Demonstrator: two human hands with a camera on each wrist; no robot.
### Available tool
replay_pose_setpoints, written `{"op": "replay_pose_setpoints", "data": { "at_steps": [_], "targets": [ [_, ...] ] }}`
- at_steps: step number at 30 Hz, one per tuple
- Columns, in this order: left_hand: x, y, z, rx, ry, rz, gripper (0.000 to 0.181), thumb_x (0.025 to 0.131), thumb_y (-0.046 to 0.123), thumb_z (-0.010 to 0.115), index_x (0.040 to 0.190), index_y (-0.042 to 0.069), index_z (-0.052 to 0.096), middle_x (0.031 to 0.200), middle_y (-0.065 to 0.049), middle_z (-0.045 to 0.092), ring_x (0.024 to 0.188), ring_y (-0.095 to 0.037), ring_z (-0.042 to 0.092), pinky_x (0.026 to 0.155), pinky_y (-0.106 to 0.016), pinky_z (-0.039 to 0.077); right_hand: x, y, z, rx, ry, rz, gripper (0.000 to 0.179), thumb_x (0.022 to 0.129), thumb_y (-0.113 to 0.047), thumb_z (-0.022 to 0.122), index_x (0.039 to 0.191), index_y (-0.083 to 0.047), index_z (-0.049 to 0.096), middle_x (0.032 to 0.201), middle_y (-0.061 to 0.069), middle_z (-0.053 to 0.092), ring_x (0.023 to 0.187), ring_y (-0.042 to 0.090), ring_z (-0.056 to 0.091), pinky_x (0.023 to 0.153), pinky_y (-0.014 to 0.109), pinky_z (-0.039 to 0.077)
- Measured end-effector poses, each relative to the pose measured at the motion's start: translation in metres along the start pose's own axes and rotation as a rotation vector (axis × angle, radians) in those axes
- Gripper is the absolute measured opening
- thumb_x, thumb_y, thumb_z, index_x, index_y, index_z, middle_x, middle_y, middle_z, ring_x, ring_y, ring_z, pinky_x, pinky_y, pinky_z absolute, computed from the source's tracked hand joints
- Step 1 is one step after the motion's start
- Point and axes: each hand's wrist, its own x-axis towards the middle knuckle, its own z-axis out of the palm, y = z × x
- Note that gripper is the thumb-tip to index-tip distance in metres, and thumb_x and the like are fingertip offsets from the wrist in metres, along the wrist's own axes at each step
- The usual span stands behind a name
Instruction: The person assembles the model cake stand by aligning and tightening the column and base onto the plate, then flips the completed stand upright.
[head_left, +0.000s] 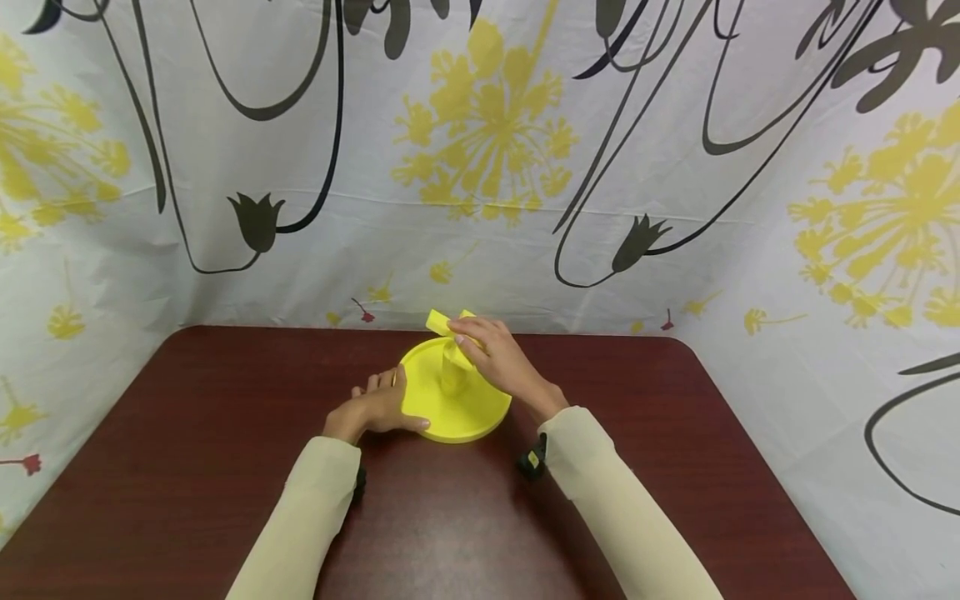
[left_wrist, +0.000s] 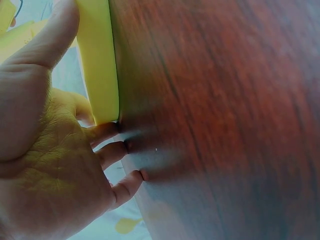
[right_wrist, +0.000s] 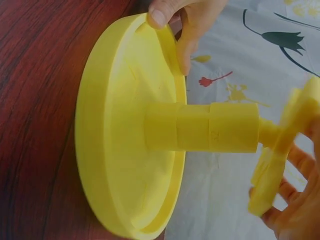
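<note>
A round yellow dish (head_left: 459,423) with a low raised rim lies on the table. From its middle rises a stepped yellow post (right_wrist: 200,127), which narrows to a thin neck at the top. My left hand (head_left: 375,408) grips the dish's rim at the left, the thumb over the edge and the other fingers along the outer wall. Above the post my right hand (head_left: 498,358) holds a yellow crosspiece (right_wrist: 272,172) with blocky arms. That crosspiece meets the neck in the right wrist view and looks slightly blurred there. The hand covers part of it in the head view.
The dark red wooden table (head_left: 187,467) has rounded far corners. Behind and beside it hangs a white cloth (head_left: 360,167) with yellow and grey flower prints, close to the table's far edge. Both wrists carry a dark strapped device (head_left: 532,460).
</note>
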Motion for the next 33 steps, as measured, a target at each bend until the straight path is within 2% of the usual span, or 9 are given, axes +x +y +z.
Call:
{"op": "replay_pose_setpoints", "data": {
  "at_steps": [5, 8, 11, 14, 19, 21, 23, 28, 33],
  "targets": [
    [0.005, -0.002, 0.003, -0.003, -0.001, 0.006, 0.117, 0.086, 0.056, 0.068, 0.157, -0.002, -0.004, 0.163, -0.024, 0.006, 0.147, -0.045, 0.006, 0.114, -0.068, 0.004, -0.001, -0.003, 0.004, -0.12, -0.006, -0.061, 0.036, 0.105, -0.027, 0.051, 0.137, -0.016, 0.061, 0.14, 0.011, 0.058, 0.133, 0.031, 0.045, 0.114, 0.054, 0.027],
    [0.01, -0.006, 0.005, 0.007, 0.008, 0.004, 0.119, 0.085, 0.059, 0.068, 0.158, -0.001, -0.005, 0.163, -0.023, 0.006, 0.147, -0.044, 0.007, 0.114, -0.068, 0.005, 0.0, -0.005, 0.004, -0.121, 0.004, -0.052, 0.035, 0.104, -0.027, 0.052, 0.136, -0.016, 0.062, 0.139, 0.01, 0.059, 0.132, 0.031, 0.045, 0.114, 0.053, 0.028],
    [0.008, -0.006, 0.003, 0.015, 0.001, -0.009, 0.119, 0.085, 0.059, 0.067, 0.158, 0.0, -0.005, 0.163, -0.023, 0.006, 0.148, -0.043, 0.006, 0.115, -0.066, 0.005, 0.003, -0.006, 0.004, -0.119, -0.003, -0.048, 0.035, 0.105, -0.028, 0.052, 0.135, -0.015, 0.063, 0.138, 0.01, 0.059, 0.131, 0.031, 0.046, 0.114, 0.053, 0.029],
    [0.001, -0.002, 0.001, 0.002, 0.0, -0.007, 0.117, 0.086, 0.057, 0.068, 0.157, -0.002, -0.003, 0.162, -0.024, 0.008, 0.147, -0.043, 0.008, 0.114, -0.067, 0.006, 0.003, -0.005, 0.003, -0.072, 0.038, 0.0, 0.034, 0.105, -0.03, 0.051, 0.132, -0.015, 0.066, 0.137, 0.01, 0.06, 0.129, 0.03, 0.048, 0.111, 0.052, 0.034],
    [-0.004, 0.001, -0.001, 0.001, 0.0, -0.009, 0.115, 0.087, 0.055, 0.068, 0.157, -0.003, -0.002, 0.163, -0.024, 0.008, 0.147, -0.044, 0.009, 0.114, -0.066, 0.009, -0.002, 0.004, -0.005, 0.054, 0.169, 0.193, 0.029, 0.104, -0.03, 0.053, 0.12, -0.014, 0.071, 0.123, 0.006, 0.065, 0.114, 0.025, 0.058, 0.096, 0.046, 0.048],
    [-0.004, 0.002, 0.0, 0.007, -0.001, -0.014, 0.114, 0.088, 0.054, 0.067, 0.157, -0.002, -0.002, 0.163, -0.024, 0.008, 0.148, -0.044, 0.008, 0.115, -0.066, 0.009, -0.006, 0.009, -0.01, 0.078, 0.181, 0.259, 0.026, 0.103, -0.03, 0.055, 0.115, -0.014, 0.073, 0.114, 0.003, 0.069, 0.104, 0.022, 0.063, 0.089, 0.043, 0.052],
    [-0.003, 0.001, 0.001, 0.006, 0.002, -0.016, 0.114, 0.088, 0.054, 0.068, 0.157, -0.002, -0.002, 0.163, -0.025, 0.008, 0.148, -0.044, 0.008, 0.114, -0.066, 0.008, -0.009, 0.013, -0.014, 0.089, 0.157, 0.297, 0.023, 0.102, -0.029, 0.057, 0.111, -0.015, 0.074, 0.109, 0.001, 0.071, 0.096, 0.019, 0.065, 0.084, 0.04, 0.054],
    [-0.003, 0.0, 0.0, 0.005, 0.007, -0.014, 0.114, 0.088, 0.055, 0.068, 0.158, -0.002, -0.002, 0.163, -0.025, 0.007, 0.148, -0.045, 0.008, 0.114, -0.067, 0.008, -0.013, 0.015, -0.019, 0.106, 0.086, 0.299, 0.019, 0.1, -0.028, 0.06, 0.108, -0.018, 0.075, 0.11, 0.0, 0.071, 0.09, 0.016, 0.065, 0.08, 0.036, 0.054],
    [-0.002, -0.001, 0.001, 0.024, 0.004, -0.008, 0.114, 0.088, 0.055, 0.067, 0.157, -0.003, -0.002, 0.163, -0.025, 0.007, 0.148, -0.044, 0.008, 0.115, -0.066, 0.009, -0.015, 0.012, -0.019, 0.137, 0.082, 0.277, 0.014, 0.099, -0.025, 0.063, 0.104, -0.02, 0.075, 0.103, -0.002, 0.072, 0.079, 0.015, 0.062, 0.072, 0.033, 0.051]
  ]
}}
